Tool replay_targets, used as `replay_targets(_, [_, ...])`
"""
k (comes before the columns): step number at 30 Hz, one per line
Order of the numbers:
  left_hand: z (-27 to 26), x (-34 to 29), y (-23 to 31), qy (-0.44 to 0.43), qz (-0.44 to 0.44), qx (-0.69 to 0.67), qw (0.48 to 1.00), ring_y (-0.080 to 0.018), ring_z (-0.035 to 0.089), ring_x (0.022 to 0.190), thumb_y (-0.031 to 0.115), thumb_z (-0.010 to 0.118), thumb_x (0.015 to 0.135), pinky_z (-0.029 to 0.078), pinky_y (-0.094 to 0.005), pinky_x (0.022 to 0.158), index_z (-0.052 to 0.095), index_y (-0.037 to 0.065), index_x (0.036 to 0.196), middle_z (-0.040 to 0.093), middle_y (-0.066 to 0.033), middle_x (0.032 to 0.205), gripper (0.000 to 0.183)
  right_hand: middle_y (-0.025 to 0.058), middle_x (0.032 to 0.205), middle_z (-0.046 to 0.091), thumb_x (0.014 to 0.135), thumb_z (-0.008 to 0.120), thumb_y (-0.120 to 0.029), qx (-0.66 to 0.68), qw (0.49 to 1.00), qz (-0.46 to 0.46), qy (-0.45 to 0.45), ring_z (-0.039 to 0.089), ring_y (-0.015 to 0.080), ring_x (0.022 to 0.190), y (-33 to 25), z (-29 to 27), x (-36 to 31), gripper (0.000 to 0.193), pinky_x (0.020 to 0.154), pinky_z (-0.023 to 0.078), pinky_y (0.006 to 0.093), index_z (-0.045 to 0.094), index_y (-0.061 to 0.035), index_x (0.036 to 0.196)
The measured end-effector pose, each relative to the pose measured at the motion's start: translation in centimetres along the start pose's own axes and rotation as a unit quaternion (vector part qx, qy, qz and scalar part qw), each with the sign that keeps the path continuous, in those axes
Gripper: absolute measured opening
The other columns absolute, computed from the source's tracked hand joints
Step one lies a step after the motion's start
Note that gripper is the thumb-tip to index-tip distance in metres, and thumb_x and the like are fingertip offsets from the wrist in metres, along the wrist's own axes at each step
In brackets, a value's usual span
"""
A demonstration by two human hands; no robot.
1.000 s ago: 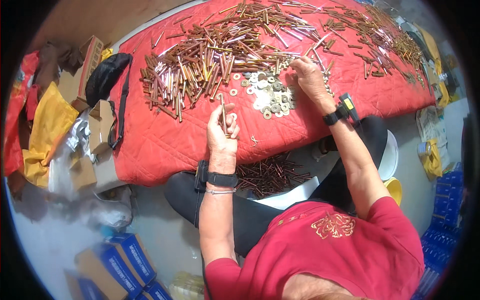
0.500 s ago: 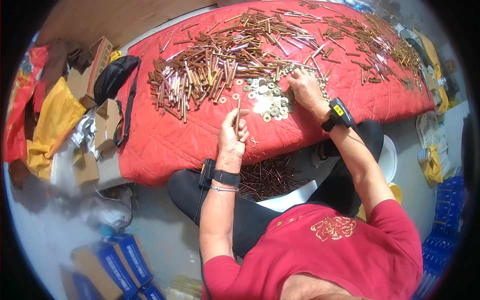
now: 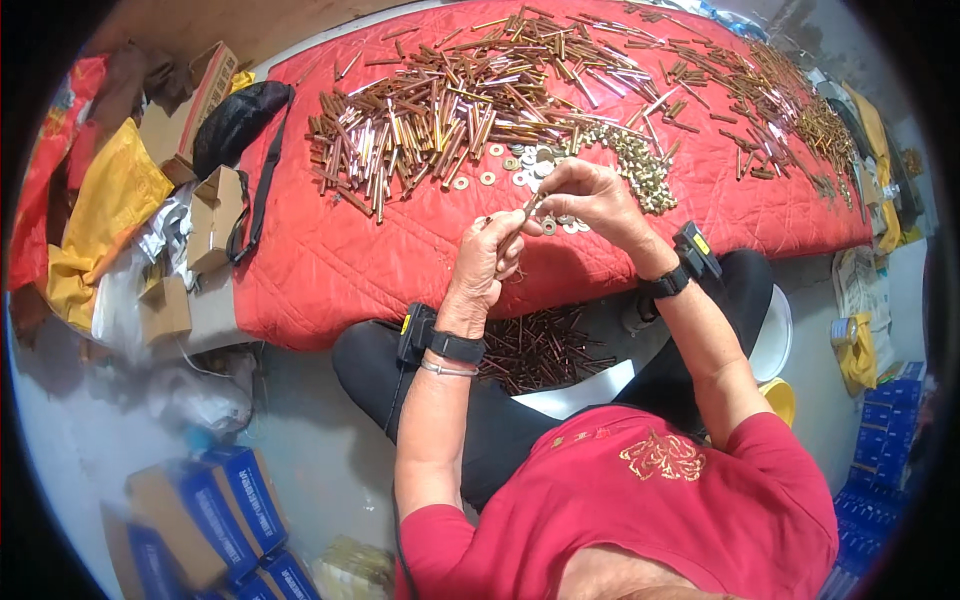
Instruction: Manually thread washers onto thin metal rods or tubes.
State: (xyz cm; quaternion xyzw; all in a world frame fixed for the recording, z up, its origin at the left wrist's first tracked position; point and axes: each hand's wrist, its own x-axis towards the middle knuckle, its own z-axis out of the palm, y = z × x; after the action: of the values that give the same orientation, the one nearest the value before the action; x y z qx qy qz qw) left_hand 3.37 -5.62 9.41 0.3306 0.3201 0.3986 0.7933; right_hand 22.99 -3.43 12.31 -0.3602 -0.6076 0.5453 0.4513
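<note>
My left hand (image 3: 487,252) is closed around a slim copper-coloured bolt (image 3: 532,206), whose end points up to the right. Over that end, the thumb and fingers of my right hand (image 3: 600,202) are pinched together. Whatever small part sits in the pinch is hidden by the fingertips. Beneath both hands on the red quilted cover (image 3: 370,275) lie flat round washers (image 3: 525,178), partly covered by the right hand. To their right spreads a heap of small brass-coloured nuts (image 3: 640,165). A large pile of copper-coloured bolts (image 3: 430,130) lies behind and to the left.
More bolts (image 3: 760,115) are strewn at the far right. Below the cover's front edge, between my legs, is another bolt heap (image 3: 550,352). A black bag (image 3: 240,125), open cartons (image 3: 213,225) and yellow bags (image 3: 115,205) stand left. Blue boxes (image 3: 235,510) stack lower left.
My right hand has come left from the nuts to the end of the bolt. My left hand has tilted the bolt from upright toward the right. The view has shifted slightly.
</note>
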Motion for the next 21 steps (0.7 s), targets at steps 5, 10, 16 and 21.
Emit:
replay_targets(5, [-0.1, 0.0, 0.3, -0.006, 0.0, 0.006, 1.0, -0.0009, 0.027, 0.038, 0.025, 0.053, 0.091, 0.02, -0.0167, 0.035, 0.063, -0.001, 0.085, 0.038, 0.0066, 0.052, 0.028, 0.0034, 0.088, 0.063, 0.08, 0.065, 0.005, -0.018, 0.999, 0.028, -0.016, 0.063, 0.0102, 0.083, 0.2, -0.2, 0.0, 0.013, 0.071, 0.051, 0.023, 0.059, -0.0004, 0.09])
replay_targets(10, [-0.1, 0.0, 0.5, -0.006, -0.005, 0.033, 0.999, -0.0015, 0.027, 0.039, 0.024, 0.052, 0.091, 0.02, -0.0174, 0.036, 0.063, -0.001, 0.084, 0.038, 0.0064, 0.052, 0.028, 0.0031, 0.089, 0.06, 0.081, 0.065, 0.004, -0.036, 0.999, -0.013, -0.021, 0.063, 0.0109, 0.086, 0.6, -0.1, -0.1, 0.013, 0.074, 0.051, 0.0238, 0.059, 0.0008, 0.092])
replay_targets(16, [0.3, -0.2, 0.7, 0.004, -0.011, 0.024, 1.0, -0.0007, 0.027, 0.039, 0.024, 0.058, 0.088, 0.018, -0.0179, 0.036, 0.065, 0.002, 0.077, 0.037, 0.0079, 0.051, 0.025, 0.003, 0.091, 0.06, 0.082, 0.064, 0.003, 0.044, 0.999, 0.012, -0.006, 0.062, 0.0119, 0.087, 0.1, -0.2, -0.4, 0.011, 0.078, 0.051, 0.0251, 0.061, 0.0005, 0.092])
replay_targets(21, [0.1, -0.3, 1.2, -0.043, -0.072, -0.027, 0.996, -0.0011, 0.029, 0.038, 0.023, 0.057, 0.087, 0.02, -0.0176, 0.035, 0.065, 0.001, 0.077, 0.039, 0.0071, 0.05, 0.025, 0.005, 0.088, 0.062, 0.078, 0.066, 0.003, -0.188, 0.957, -0.218, -0.046, 0.06, 0.0127, 0.087, -0.7, -0.5, -0.2, 0.014, 0.079, 0.048, 0.0278, 0.063, -0.0022, 0.091])
